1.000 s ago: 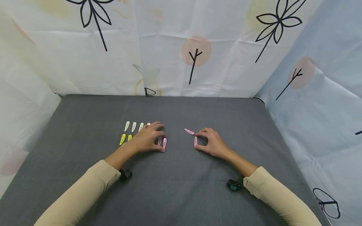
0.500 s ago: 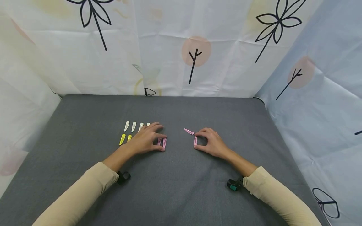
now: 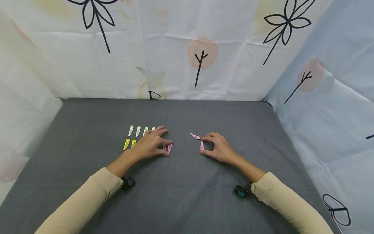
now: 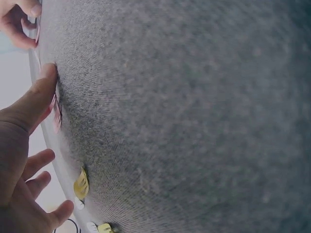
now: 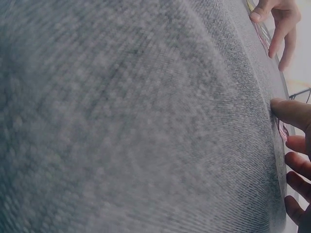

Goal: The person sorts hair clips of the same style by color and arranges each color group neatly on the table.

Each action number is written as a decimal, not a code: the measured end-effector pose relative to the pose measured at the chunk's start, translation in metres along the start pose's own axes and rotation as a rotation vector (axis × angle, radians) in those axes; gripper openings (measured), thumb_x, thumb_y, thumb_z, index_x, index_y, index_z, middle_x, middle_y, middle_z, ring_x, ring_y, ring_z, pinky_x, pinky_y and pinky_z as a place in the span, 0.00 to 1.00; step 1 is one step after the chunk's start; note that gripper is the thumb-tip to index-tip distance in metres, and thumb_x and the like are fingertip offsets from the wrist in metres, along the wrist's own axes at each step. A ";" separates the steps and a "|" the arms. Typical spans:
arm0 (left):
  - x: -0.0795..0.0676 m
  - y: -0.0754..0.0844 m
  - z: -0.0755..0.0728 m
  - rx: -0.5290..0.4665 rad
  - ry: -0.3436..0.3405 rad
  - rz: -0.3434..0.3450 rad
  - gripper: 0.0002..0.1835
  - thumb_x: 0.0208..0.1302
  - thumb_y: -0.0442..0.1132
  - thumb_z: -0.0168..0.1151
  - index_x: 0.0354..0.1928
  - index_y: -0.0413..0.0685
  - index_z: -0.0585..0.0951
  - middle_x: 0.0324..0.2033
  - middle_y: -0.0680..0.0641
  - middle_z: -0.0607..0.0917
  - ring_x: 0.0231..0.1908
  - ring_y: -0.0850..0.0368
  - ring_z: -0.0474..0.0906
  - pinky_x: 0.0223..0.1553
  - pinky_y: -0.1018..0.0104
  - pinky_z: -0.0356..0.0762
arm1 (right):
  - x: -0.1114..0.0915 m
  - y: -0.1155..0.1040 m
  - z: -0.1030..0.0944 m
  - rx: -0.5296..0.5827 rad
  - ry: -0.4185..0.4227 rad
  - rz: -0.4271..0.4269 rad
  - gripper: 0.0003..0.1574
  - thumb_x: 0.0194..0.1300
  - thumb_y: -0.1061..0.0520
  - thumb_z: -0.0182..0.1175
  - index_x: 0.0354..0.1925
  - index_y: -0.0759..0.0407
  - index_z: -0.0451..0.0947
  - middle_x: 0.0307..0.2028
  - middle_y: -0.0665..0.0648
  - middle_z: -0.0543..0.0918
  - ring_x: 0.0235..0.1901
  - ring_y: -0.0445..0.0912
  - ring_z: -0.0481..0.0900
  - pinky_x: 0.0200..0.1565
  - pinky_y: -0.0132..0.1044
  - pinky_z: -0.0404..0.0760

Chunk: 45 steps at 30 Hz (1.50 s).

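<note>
In the head view my left hand (image 3: 148,144) pinches a pink snap hair clip (image 3: 169,148) end to end, thumb at the near tip and index finger at the far one. Just left of it lies another pink clip (image 3: 164,147), partly covered by the fingers. My right hand (image 3: 219,149) holds a third pink hair clip (image 3: 202,146) lengthwise between thumb and index finger. Close beyond that hand's fingertips, a loose pink clip (image 3: 195,136) lies slanted on the grey cloth. In the left wrist view the thumb (image 4: 43,90) is down at the cloth beside a pink clip (image 4: 57,116).
White hair clips (image 3: 130,130) form a row at the back left, and yellow clips (image 3: 126,144) lie in front of them. The left hand hides part of both rows. Grey cloth (image 3: 187,195) covers the table, with patterned white curtains (image 3: 175,65) behind and at the sides.
The left index finger has come slightly down onto the far end of its pink clip, which has tilted a little. The left wrist has shifted slightly left. The right hand stays in place.
</note>
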<state>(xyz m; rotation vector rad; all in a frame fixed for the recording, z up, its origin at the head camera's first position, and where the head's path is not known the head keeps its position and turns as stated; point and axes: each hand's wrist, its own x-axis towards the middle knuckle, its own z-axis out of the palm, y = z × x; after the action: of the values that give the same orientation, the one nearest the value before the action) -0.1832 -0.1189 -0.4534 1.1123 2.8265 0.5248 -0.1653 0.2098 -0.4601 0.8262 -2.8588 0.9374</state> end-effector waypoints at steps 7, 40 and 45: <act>0.001 0.002 -0.001 -0.009 -0.013 -0.024 0.31 0.52 0.58 0.75 0.57 0.54 0.85 0.67 0.35 0.71 0.72 0.36 0.56 0.63 0.31 0.59 | 0.001 0.002 -0.001 0.000 -0.020 0.010 0.30 0.53 0.49 0.77 0.53 0.59 0.84 0.50 0.57 0.80 0.56 0.54 0.74 0.59 0.57 0.69; -0.001 0.002 -0.003 -0.014 -0.033 -0.016 0.30 0.54 0.57 0.74 0.58 0.53 0.84 0.67 0.35 0.71 0.72 0.35 0.56 0.63 0.31 0.60 | 0.004 0.007 -0.010 -0.046 0.031 0.026 0.17 0.61 0.58 0.71 0.48 0.63 0.85 0.48 0.62 0.82 0.54 0.58 0.74 0.59 0.57 0.69; -0.001 0.000 -0.002 -0.014 -0.036 -0.016 0.30 0.54 0.57 0.74 0.58 0.53 0.84 0.67 0.35 0.71 0.72 0.36 0.57 0.63 0.31 0.60 | 0.007 0.008 -0.008 -0.079 0.059 0.041 0.16 0.61 0.56 0.71 0.46 0.62 0.86 0.48 0.62 0.82 0.54 0.58 0.75 0.58 0.58 0.69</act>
<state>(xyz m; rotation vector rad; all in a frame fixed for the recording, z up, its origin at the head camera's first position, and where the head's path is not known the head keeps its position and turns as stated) -0.1827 -0.1198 -0.4510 1.0851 2.7941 0.5175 -0.1766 0.2159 -0.4562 0.7224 -2.8515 0.8324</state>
